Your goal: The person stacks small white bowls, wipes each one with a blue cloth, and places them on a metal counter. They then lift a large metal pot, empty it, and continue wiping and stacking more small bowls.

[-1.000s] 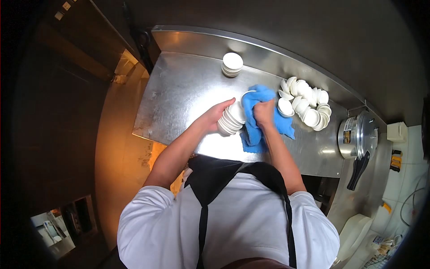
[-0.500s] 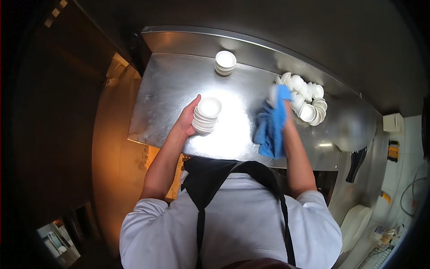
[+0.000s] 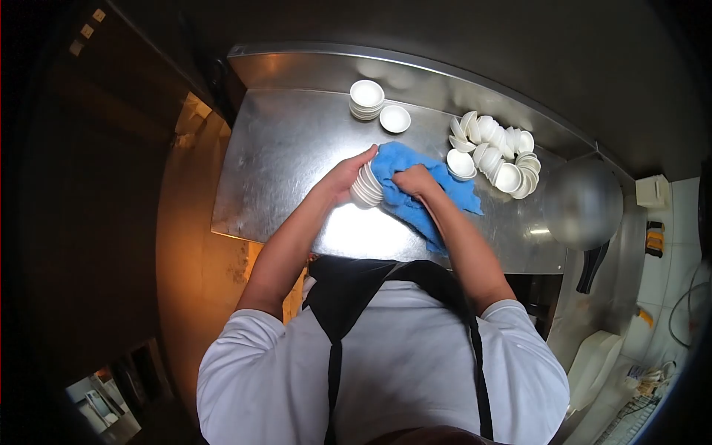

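The right hand (image 3: 417,182) is gripping a blue cloth (image 3: 406,210), fingers curled into it, and is now pressing it over the mouth of a tilted held stack (image 3: 366,190); half a second ago it was hovering by the heap. The left hand (image 3: 347,176) is clasping that stack above the counter (image 3: 282,163). A lone bowl (image 3: 395,119) is newly standing beside the rear stack (image 3: 367,102), so the wiping is seemingly going on with one more bowl set aside. Counting, one cloth and two stacks are showing, each apparently holding about five bowls, though the cloth is hiding some. The heap (image 3: 486,159) on the right is overlapping too much for exact counting, but clearly exceeding ten.
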The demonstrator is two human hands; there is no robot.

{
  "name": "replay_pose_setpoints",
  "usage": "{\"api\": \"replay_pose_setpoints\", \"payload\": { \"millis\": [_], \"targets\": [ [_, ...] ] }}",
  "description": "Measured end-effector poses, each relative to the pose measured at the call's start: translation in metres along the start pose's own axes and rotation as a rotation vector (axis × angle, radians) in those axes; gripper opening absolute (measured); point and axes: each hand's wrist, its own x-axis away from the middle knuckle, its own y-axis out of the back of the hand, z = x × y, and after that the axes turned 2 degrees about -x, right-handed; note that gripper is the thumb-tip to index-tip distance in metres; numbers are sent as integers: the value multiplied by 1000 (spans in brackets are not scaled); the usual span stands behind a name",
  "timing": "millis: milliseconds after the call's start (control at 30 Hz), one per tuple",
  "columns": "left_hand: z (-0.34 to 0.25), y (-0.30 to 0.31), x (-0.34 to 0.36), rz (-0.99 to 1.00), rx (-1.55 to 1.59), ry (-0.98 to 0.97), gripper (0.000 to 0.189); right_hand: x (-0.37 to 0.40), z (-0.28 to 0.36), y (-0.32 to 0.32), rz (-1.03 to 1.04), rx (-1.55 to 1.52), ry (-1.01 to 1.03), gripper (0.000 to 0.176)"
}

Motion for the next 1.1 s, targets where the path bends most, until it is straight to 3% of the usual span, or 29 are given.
{"api": "replay_pose_setpoints", "payload": {
  "millis": [100, 200, 300, 400, 500, 600, 633, 733, 767, 833, 900, 1033, 1100],
  "targets": [
    [0, -6, -2, 17, 8, -35, 44, -11, -3, 13, -182, -43, 225, 33],
    [-1, 6, -11, 70, 34, -28, 46, 0, 4, 10, -196, -471, 162, 28],
    [-8, -11, -11, -2, -2, -14, 47, -13, 3, 10, -211, -29, 334, 27],
    [-8, -12, -11, -1, 65, -3, 52, -34, -17, 6, -433, 33, 372, 30],
    [-12, -9, -1, -98, 91, -1, 50, -71, -56, 8, -434, -55, -95, 35],
    [-15, -8, 9, -110, 106, -37, 49, -93, -74, 5, -335, -625, -268, 35],
    [-12, 0, 6, -105, 93, -73, 49, -77, -34, 10, -323, -1044, -317, 36],
    [-15, 4, 9, -41, 98, -93, 49, -63, -41, 12, 310, -1559, -113, 35],
    [-16, 3, 9, -8, 108, -83, 49, -57, -37, 5, 140, -1372, -272, 32],
    [-14, 8, -1, 48, 122, -88, 49, -47, -25, -15, -4, -776, 26, 27],
    [-13, -4, -4, 20, 120, -67, 47, -13, 24, 0, -54, -286, 95, 27],
    [-9, 5, -10, 96, 182, -83, 45, -26, 7, 9, -281, -2, 268, 30],
    [-9, -1, -7, 70, 179, -100, 45, -30, 0, -2, -463, -128, 429, 26]
  ]
}}
